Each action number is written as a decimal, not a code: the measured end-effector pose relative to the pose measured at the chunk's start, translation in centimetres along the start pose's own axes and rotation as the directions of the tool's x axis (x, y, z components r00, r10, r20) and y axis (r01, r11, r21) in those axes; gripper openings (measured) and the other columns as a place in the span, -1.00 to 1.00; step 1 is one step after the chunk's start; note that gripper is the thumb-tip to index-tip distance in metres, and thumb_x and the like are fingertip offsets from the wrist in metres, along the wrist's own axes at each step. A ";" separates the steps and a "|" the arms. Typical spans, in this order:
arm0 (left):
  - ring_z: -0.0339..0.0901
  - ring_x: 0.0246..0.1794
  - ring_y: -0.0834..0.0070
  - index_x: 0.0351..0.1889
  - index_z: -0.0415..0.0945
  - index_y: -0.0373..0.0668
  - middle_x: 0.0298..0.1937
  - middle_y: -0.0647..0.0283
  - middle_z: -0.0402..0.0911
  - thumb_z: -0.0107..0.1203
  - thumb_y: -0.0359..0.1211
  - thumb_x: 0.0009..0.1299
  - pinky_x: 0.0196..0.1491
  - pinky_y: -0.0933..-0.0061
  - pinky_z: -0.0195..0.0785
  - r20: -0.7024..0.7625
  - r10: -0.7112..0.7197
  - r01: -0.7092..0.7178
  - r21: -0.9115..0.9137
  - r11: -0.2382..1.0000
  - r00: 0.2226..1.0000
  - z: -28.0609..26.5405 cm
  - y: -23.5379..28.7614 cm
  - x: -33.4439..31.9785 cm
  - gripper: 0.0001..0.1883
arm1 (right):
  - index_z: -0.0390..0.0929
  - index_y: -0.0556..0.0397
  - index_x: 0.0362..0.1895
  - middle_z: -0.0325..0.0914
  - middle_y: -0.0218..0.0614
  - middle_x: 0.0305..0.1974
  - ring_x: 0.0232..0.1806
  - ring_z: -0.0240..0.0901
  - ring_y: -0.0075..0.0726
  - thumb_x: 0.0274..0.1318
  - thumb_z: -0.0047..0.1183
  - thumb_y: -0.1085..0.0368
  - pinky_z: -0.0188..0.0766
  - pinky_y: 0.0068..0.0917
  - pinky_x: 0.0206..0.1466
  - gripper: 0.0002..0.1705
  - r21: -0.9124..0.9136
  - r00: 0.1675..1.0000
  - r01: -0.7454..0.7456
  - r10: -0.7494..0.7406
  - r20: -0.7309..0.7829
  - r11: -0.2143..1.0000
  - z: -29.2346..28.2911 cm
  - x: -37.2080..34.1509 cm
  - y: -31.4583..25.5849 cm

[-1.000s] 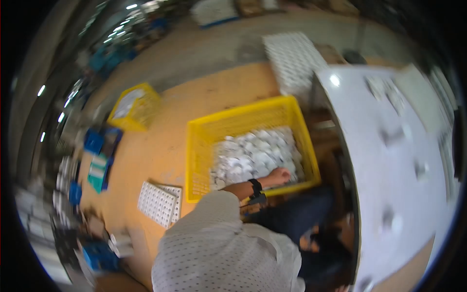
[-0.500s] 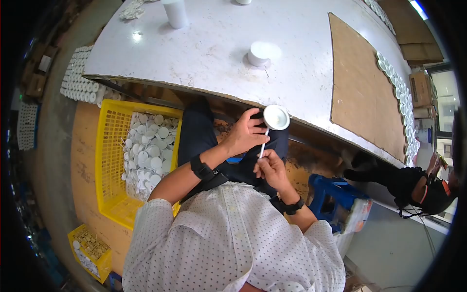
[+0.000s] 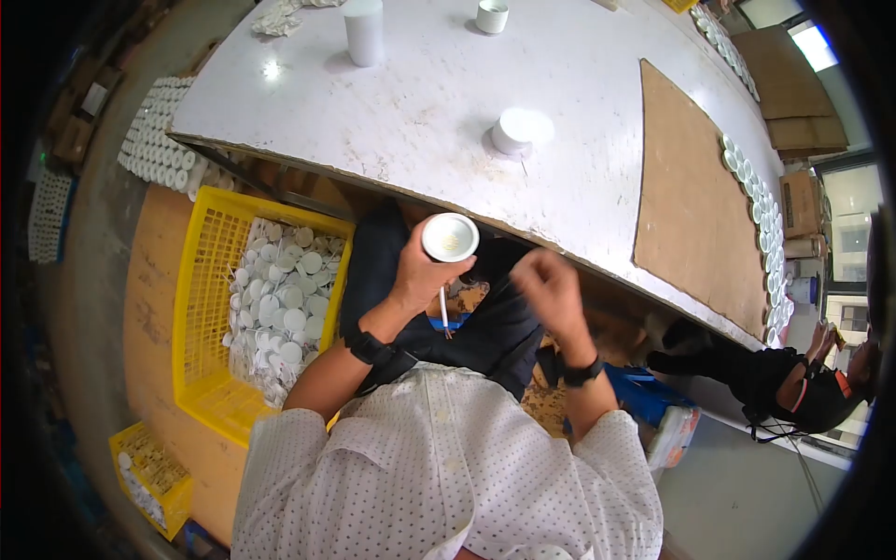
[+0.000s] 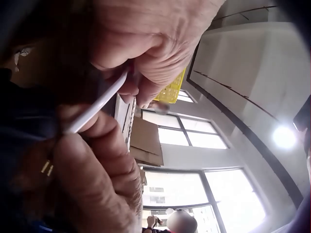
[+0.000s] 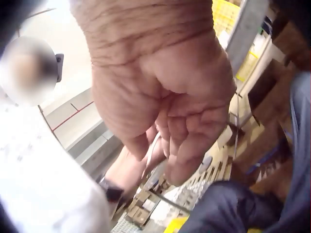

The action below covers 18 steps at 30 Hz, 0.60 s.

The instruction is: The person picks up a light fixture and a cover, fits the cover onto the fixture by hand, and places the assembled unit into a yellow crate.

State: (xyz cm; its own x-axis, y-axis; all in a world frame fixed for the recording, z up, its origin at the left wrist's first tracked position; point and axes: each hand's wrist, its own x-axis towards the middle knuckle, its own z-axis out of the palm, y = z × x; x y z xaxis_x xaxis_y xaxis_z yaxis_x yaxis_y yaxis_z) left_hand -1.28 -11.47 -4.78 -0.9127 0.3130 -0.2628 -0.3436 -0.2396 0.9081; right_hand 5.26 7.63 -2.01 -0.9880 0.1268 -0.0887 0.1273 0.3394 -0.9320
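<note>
My left hand [image 3: 420, 275] grips a round white cup-shaped piece [image 3: 450, 238], its hollow face turned up, just off the table edge. A white cable [image 3: 444, 310] hangs below it, with bare wire ends at the tip. The left wrist view shows the cable [image 4: 99, 104] running from my left hand [image 4: 146, 43] to my right fingers [image 4: 77, 150], where copper ends glint. In the head view my right hand [image 3: 551, 289], blurred with curled fingers, is off to the cable's right. Whether it holds anything I cannot tell.
A yellow basket [image 3: 191, 317] of white discs with cables stands at left, a smaller one [image 3: 177, 504] behind it. White cylinders [image 3: 364, 33] and a round piece [image 3: 516, 133] stand on the white table [image 3: 579, 168], beside cardboard [image 3: 695, 205]. A person [image 3: 793, 383] sits at right.
The view has swung from the yellow basket to the table. Since half a second ago, the cup-shaped piece has moved left with my left hand, and my right hand has moved right, off the cable.
</note>
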 end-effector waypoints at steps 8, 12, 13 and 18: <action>0.44 -0.27 0.61 0.01 0.27 -0.26 -0.19 0.27 0.48 0.27 -0.51 -0.02 -0.27 0.60 0.39 0.056 0.052 -0.056 0.083 0.995 0.997 -1.9 -0.8 -1.0 -0.40 | 0.41 0.11 -0.30 0.39 -0.41 -0.47 -0.56 0.32 -0.57 -0.08 0.14 0.05 0.16 -0.68 -0.61 -0.60 0.421 0.868 -0.200 0.359 -0.344 0.885 -2.7 15.2 -1.9; 0.43 -0.44 0.65 0.05 0.20 -0.28 -0.25 0.26 0.46 0.20 -0.60 0.03 -0.52 0.69 0.30 0.013 0.104 -0.105 0.121 0.987 0.995 -3.4 -1.5 -1.2 -0.40 | 0.39 0.07 -0.39 0.35 -0.43 -0.52 -0.59 0.26 -0.61 -0.05 0.14 0.11 0.14 -0.71 -0.61 -0.68 0.461 0.900 -0.180 0.335 -0.279 0.869 -2.7 17.4 -0.5; 0.43 -0.30 0.61 0.05 0.21 -0.27 -0.18 0.25 0.46 0.23 -0.56 0.00 -0.34 0.63 0.33 0.006 0.060 -0.060 0.103 0.993 0.998 -3.7 -1.3 -1.4 -0.39 | 0.37 0.06 -0.43 0.33 -0.43 -0.55 -0.61 0.24 -0.61 -0.03 0.13 0.15 0.13 -0.73 -0.62 -0.72 0.519 0.908 -0.139 0.318 -0.273 0.844 -2.7 17.3 -0.1; 0.42 -0.11 0.55 0.04 0.22 -0.26 -0.11 0.22 0.46 0.26 -0.50 -0.02 -0.05 0.53 0.32 0.014 -0.039 0.038 0.096 0.995 0.999 -4.1 -0.7 -1.9 -0.37 | 0.35 0.05 -0.46 0.34 -0.43 -0.58 -0.61 0.26 -0.62 0.05 0.05 0.27 0.16 -0.75 -0.63 -0.82 0.668 0.917 -0.046 0.298 -0.267 0.743 -3.1 14.4 0.0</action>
State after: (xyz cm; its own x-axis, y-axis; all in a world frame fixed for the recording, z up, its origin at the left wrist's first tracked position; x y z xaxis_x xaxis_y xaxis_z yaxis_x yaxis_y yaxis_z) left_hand -0.27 -15.67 -6.25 -0.8952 0.3352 -0.2936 -0.3550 -0.1380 0.9246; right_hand -8.72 12.33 -2.18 -0.8441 0.4663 -0.2649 0.0816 -0.3765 -0.9228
